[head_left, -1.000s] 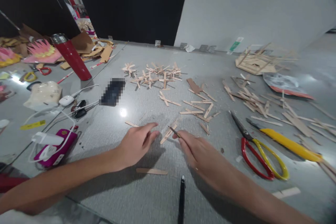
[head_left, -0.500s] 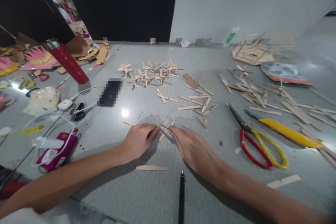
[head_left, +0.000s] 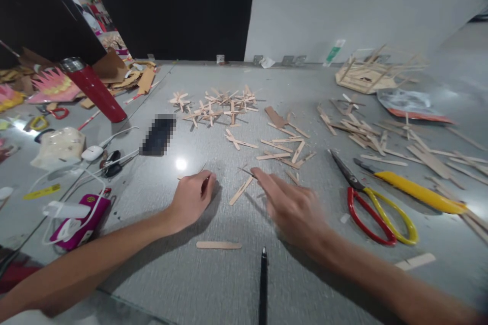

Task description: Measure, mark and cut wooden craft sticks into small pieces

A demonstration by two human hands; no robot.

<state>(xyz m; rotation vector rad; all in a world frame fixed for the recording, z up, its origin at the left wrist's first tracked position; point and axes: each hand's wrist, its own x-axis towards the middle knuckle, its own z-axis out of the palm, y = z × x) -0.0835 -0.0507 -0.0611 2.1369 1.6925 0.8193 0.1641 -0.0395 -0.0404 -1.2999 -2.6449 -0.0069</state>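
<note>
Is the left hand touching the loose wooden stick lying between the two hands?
Apart. The head view shows a strip of bare grey table between the left hand and the wooden stick.

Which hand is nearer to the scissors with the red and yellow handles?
Right. The right hand lies just left of the scissors. The left hand rests farther left, beyond a loose wooden stick.
</note>
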